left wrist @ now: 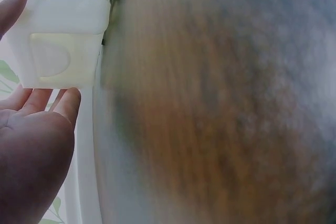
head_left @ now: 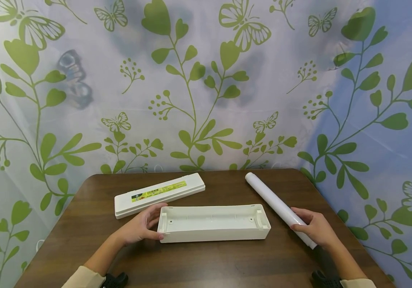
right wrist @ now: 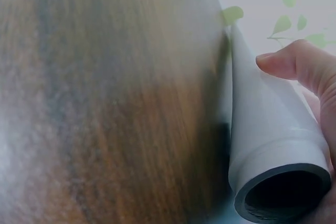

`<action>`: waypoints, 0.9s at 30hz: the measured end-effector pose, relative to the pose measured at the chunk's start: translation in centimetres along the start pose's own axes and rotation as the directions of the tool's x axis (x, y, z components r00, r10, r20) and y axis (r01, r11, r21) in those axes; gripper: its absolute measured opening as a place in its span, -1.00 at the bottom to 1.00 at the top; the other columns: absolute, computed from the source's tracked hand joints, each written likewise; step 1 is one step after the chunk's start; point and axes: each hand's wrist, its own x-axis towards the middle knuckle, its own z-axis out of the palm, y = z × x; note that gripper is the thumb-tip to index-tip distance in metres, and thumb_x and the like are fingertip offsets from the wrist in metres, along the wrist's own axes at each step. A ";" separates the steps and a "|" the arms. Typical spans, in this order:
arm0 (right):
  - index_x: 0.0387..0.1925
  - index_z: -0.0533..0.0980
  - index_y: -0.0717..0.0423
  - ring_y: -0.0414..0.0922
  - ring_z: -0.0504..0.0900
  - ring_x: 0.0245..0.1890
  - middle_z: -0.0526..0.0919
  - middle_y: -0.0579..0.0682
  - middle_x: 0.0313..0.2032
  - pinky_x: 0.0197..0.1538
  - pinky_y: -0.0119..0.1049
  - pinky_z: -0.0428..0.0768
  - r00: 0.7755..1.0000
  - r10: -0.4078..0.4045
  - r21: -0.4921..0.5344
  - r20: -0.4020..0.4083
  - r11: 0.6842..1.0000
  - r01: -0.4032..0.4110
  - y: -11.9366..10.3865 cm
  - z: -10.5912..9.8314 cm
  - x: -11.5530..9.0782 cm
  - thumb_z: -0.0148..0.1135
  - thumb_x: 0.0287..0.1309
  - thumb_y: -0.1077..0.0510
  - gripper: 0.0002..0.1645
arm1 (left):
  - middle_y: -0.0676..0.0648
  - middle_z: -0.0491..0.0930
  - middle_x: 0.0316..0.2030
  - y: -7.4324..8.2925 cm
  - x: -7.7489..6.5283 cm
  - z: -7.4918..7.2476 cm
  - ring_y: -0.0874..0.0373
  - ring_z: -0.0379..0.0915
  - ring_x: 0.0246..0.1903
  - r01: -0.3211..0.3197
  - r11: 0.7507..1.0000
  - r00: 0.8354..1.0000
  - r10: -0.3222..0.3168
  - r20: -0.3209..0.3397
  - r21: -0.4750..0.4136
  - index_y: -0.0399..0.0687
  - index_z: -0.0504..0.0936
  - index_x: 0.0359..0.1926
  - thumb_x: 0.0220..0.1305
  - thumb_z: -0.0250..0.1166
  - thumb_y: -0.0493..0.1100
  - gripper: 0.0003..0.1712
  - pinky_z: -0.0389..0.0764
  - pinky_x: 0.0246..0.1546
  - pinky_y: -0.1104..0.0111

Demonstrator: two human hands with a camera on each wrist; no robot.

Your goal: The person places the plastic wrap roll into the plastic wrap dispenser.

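A long, open-topped white plastic box (head_left: 214, 235) stands near the middle of the table, its hollow facing up. My left hand (head_left: 141, 226) grips its left end, thumb at the front corner and fingers behind; the left wrist view shows this end of the box (left wrist: 63, 59) between thumb and fingertips. To the right, a white film roll (head_left: 272, 200) lies slantwise. My right hand (head_left: 315, 228) holds it near its close end, thumb on the near side. In the right wrist view the roll (right wrist: 268, 108) shows its hollow core, with the thumb pressed along it.
Behind the box, a white lid (head_left: 187, 185) with a yellow-green label lies at an angle on the left. The brown wooden table (head_left: 224, 264) ends at a leaf-and-butterfly patterned curtain (head_left: 198, 100) at the back and sides.
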 end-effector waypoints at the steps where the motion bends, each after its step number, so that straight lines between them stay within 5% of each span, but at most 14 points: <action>1: 0.29 0.52 0.29 -0.33 0.62 -0.13 0.66 0.33 0.16 -0.22 -0.43 0.61 1.000 0.001 0.009 -0.002 1.000 -0.001 0.0 0.0 0.0 0.59 0.04 0.05 -0.18 | -0.42 0.05 0.52 0.0 0.0 0.0 -0.44 -0.02 0.51 0.005 1.000 1.000 -0.005 0.000 -0.003 -0.31 -0.04 0.56 0.11 0.54 -0.34 0.17 0.52 0.21 0.48; 27: 0.31 0.51 0.26 -0.34 0.63 -0.14 0.63 0.36 0.17 -0.23 -0.39 0.63 0.997 -0.074 0.096 -0.018 0.993 0.076 -1.8 -1.0 1.0 0.58 0.07 0.11 -0.21 | -0.39 0.05 0.52 0.1 0.0 0.2 -0.42 -0.02 0.52 -0.002 1.000 1.000 0.002 0.003 -0.017 -0.25 0.00 0.55 0.09 0.55 -0.34 0.16 0.51 0.22 0.49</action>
